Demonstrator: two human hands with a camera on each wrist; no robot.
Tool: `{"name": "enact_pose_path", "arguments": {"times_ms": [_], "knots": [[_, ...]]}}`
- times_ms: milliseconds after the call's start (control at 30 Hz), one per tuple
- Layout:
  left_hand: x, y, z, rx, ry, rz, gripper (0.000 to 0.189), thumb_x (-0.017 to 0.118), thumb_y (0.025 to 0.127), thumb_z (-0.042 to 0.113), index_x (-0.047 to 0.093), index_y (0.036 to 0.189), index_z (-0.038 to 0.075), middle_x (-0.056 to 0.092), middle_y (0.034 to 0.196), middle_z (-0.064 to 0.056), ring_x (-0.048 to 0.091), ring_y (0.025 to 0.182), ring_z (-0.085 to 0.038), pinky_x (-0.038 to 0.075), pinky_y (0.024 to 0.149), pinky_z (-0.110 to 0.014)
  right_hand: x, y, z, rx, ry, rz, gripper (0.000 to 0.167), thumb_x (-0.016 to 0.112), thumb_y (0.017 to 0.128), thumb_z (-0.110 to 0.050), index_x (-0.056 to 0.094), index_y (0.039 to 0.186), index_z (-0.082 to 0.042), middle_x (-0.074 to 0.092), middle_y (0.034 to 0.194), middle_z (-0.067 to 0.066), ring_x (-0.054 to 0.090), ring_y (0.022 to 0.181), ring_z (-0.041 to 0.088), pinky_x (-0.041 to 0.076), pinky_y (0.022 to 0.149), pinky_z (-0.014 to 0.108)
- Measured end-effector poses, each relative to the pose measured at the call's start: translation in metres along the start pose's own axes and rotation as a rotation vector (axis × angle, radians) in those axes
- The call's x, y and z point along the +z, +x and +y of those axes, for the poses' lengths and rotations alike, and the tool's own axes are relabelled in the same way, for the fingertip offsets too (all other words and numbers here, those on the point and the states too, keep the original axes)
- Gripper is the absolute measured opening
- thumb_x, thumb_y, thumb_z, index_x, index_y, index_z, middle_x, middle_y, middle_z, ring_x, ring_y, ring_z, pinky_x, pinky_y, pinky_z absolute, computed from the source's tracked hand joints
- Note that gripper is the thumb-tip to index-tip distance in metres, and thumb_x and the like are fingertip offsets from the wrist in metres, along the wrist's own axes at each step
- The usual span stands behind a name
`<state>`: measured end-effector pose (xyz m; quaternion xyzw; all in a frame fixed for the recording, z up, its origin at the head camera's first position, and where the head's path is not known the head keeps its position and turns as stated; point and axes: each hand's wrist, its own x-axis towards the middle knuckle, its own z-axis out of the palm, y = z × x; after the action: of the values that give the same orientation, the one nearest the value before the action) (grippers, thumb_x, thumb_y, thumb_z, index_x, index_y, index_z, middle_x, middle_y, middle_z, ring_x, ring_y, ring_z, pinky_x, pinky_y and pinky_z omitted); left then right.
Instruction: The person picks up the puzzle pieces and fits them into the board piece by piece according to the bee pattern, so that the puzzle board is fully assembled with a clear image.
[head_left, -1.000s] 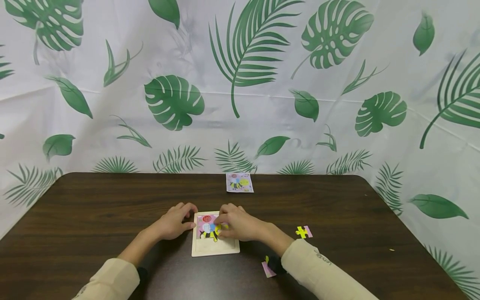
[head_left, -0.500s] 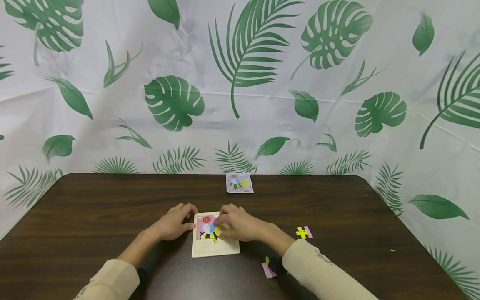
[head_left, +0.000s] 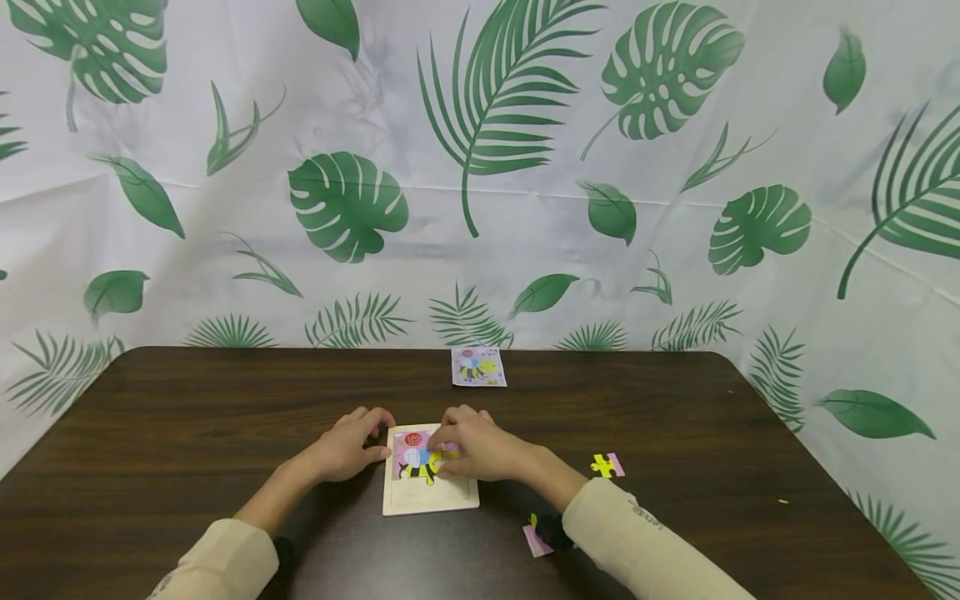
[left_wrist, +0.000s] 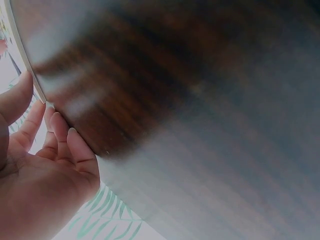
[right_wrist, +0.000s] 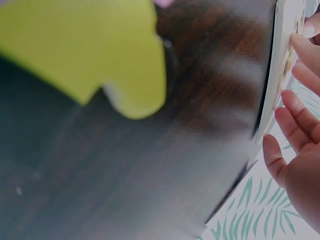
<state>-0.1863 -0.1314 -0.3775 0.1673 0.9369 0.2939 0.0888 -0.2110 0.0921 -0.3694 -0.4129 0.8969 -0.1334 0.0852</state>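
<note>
While the left hand (head_left: 351, 447) and arched right hand (head_left: 480, 447) touch the puzzle (head_left: 420, 493), both grips are parted.

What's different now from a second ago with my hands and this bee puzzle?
Nothing has visibly changed. The left hand is still at the left edge of the wooden puzzle board, the right hand still over the bee picture in it. The loose yellow-and-pink piece and the picture card lie where they were.

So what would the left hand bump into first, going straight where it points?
The left hand would likely meet the wooden puzzle tray first; its fingertips lie at the tray's left edge, perhaps touching.
</note>
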Motion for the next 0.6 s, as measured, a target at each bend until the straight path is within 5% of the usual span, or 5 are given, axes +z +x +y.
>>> {"name": "enact_pose_path", "arguments": {"times_ms": [600], "knots": [[-0.0002, -0.0004, 0.0009, -0.014, -0.009, -0.011, 0.028, 0.064, 0.085, 0.013, 0.051, 0.109, 0.009, 0.044, 0.091, -0.005, 0.043, 0.085, -0.024, 0.038, 0.070, -0.042, 0.0013, 0.0002, -0.0002, 0.028, 0.027, 0.003, 0.024, 0.073, 0.078, -0.027, 0.068, 0.100, -0.018, 0.052, 0.096, -0.002, 0.042, 0.093, 0.012, 0.026, 0.073, 0.028]]}}
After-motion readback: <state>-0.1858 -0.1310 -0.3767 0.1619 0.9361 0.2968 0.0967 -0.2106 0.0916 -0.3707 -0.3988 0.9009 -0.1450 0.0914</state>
